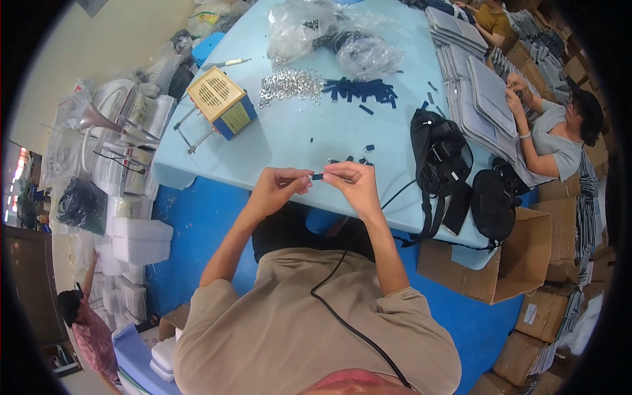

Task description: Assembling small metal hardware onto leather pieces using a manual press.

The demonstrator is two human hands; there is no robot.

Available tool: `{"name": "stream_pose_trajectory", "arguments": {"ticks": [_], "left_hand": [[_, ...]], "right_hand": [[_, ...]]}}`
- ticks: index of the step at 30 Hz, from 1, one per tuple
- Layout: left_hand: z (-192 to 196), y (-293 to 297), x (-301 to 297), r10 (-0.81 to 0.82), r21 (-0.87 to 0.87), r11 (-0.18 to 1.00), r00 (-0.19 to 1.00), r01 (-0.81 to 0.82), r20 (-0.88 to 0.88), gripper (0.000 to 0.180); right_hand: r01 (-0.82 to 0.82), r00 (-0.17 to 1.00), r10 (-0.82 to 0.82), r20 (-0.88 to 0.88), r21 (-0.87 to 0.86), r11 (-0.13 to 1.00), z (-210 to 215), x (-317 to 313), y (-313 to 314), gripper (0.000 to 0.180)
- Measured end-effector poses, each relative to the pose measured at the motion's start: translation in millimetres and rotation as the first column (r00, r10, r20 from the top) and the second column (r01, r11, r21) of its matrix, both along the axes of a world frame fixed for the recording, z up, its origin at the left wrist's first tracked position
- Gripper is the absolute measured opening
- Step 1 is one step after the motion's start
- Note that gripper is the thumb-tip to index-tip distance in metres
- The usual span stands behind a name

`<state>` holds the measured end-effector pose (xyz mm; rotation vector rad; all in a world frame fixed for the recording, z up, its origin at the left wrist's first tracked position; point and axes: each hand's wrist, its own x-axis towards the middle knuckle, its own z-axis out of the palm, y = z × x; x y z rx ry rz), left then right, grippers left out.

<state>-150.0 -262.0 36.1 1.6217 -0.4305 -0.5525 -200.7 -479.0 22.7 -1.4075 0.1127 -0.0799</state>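
Note:
Above the near edge of the table, my left hand (280, 189) and my right hand (355, 187) meet fingertip to fingertip. Between them is a short dark blue strip (318, 176), pinched by the right fingers. The left thumb and forefinger are closed at its other end, where a small shiny bit shows; I cannot make out whether it is a metal ring. Just beyond the right fingers lie several small dark blue looped pieces (364, 160). Farther back, a pile of silver metal rings (289, 87) sits beside a heap of dark blue strips (361, 91).
A cream and blue boxy device (220, 102) with metal rods stands at left on the light blue table (296, 135). Clear plastic bags (329, 39) lie at the back. Black bags (440, 158) and a cable occupy the right. A person (553, 135) handles grey padded panels (484, 92).

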Motion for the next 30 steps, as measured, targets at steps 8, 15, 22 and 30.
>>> {"name": "stream_pose_trajectory", "arguments": {"ticks": [8,15,22,30], "left_hand": [[-10.2,-7.5,-33.7,0.025,-0.188,0.980,0.976,-0.067,-0.215,0.026],[-15.5,-7.5,-40.4,-0.036,-0.177,0.984,0.951,-0.020,-0.309,0.026],[-18.2,-1.3,-57.9,0.022,-0.223,0.969,0.932,-0.109,-0.362,0.027],[-21.0,4.5,-83.3,0.052,-0.176,0.977,0.938,-0.119,-0.343,0.026]], "right_hand": [[-0.060,0.998,0.061,-0.020,0.063,0.996,-13.0,-23.1,-1.4,0.016],[-0.056,0.998,0.058,-0.026,0.071,0.996,-13.7,-37.1,1.7,0.015],[0.005,0.999,-0.001,-0.051,0.076,0.997,-13.3,-52.9,10.9,0.014],[-0.005,1.000,0.006,-0.020,0.031,1.000,-17.8,-74.3,17.6,0.013]]}}
